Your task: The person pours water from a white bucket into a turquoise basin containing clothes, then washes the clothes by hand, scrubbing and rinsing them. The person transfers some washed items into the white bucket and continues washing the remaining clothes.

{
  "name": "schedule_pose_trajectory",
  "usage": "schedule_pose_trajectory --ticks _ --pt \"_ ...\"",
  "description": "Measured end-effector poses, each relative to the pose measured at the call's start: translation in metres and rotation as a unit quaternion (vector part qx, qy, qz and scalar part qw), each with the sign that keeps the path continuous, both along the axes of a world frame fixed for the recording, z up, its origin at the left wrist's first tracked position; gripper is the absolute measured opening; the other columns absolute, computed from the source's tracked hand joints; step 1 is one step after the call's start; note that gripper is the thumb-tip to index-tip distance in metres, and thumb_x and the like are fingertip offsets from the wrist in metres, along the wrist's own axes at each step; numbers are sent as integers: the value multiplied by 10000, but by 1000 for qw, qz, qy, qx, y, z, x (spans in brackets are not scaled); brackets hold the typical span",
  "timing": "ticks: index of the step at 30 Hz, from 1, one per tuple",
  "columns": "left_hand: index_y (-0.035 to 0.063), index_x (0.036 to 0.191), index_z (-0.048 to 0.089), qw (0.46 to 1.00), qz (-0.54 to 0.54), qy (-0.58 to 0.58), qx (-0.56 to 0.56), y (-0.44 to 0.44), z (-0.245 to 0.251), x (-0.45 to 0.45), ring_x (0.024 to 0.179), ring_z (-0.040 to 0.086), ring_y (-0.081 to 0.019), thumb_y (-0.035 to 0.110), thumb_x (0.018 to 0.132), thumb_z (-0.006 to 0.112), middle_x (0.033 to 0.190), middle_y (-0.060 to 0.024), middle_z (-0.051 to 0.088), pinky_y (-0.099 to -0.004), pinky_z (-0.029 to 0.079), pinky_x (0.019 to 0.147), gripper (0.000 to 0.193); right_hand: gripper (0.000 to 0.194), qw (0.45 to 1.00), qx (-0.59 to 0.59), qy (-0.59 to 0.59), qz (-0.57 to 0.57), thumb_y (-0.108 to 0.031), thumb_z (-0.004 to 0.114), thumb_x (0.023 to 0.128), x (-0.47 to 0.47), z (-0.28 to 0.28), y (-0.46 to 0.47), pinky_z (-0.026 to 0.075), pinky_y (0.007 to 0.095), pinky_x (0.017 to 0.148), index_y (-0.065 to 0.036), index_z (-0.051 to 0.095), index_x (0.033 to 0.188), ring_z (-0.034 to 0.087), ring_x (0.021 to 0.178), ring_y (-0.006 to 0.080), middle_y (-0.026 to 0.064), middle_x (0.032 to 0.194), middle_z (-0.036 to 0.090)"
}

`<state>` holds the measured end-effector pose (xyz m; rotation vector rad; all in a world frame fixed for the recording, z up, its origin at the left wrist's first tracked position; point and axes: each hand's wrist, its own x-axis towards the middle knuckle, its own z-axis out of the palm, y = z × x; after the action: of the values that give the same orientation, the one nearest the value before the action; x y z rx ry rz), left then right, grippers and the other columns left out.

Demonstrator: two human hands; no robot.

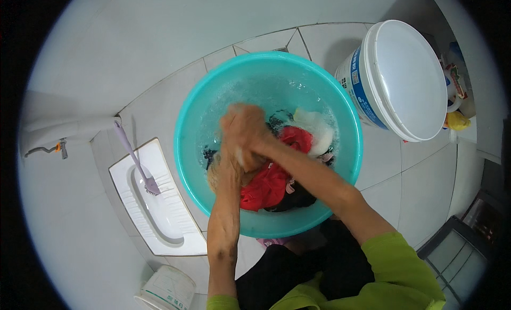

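A round turquoise plastic basin (356, 150) holds sudsy water and wet clothes. My left hand (229, 150) and my right hand (245, 124) meet over its middle, both blurred, the right one higher in the picture. A tan cloth (213, 172) bunches at my hands, and both seem closed on it, though the fingers are hard to make out. Beside them lie a red garment (269, 186), a black garment (293, 200) and a white cloth (319, 130). Dark cloth (208, 154) shows at the left.
A large white plastic bucket (415, 82) stands right of the basin. To the left, a purple long-handled brush (137, 162) rests on a white squat toilet (191, 234). A wall tap (63, 148) is at far left, a small white bucket (169, 288) at lower left.
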<state>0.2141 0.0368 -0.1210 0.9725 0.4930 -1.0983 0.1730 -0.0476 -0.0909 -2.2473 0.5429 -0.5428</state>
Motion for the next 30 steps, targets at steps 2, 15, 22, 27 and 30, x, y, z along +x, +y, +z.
schedule_pose_trajectory --ticks 2,15,22,27,30 --pt "60 1306 507 999 -30 -34 22 7 19 4 1150 569 -292 442 964 582 1261 -123 594 -409 469 988 518 283 995 -40 79 -56 -287 583 845 -7 -12 -32 516 493 648 -34 630 728 646 730 395 194 798 660" --pt "-1 1259 532 966 21 43 -252 24 -9 9 1170 536 -309 444 933 605 1268 -140 571 -470 454 994 557 246 995 38 5 89 -316 685 769 -41 61 58 493 486 731 -87 653 851 621 821 350 138 854 618" --pt "23 1045 639 999 24 -41 -14 25 26 -13 1082 564 -242 296 920 650 1146 -108 613 -431 474 929 300 271 990 -127 38 -58 -325 671 823 -3 9 -28 494 455 584 -73 637 731 623 669 317 106 746 642" --pt "-36 1161 629 927 -23 -373 -20 54 85 21 1177 537 -255 208 929 604 1189 -105 608 -389 417 1025 338 284 988 74 -83 -111 -328 716 766 -56 56 -92 487 465 579 -57 633 738 636 675 267 103 754 623" --pt "-7 842 670 927 -76 -365 -47 53 87 21 1161 527 -260 145 880 649 1113 -93 623 -385 361 1050 158 245 995 -34 -2 -93 -291 716 759 -68 68 -94 507 455 631 -55 678 812 640 689 277 113 744 630"
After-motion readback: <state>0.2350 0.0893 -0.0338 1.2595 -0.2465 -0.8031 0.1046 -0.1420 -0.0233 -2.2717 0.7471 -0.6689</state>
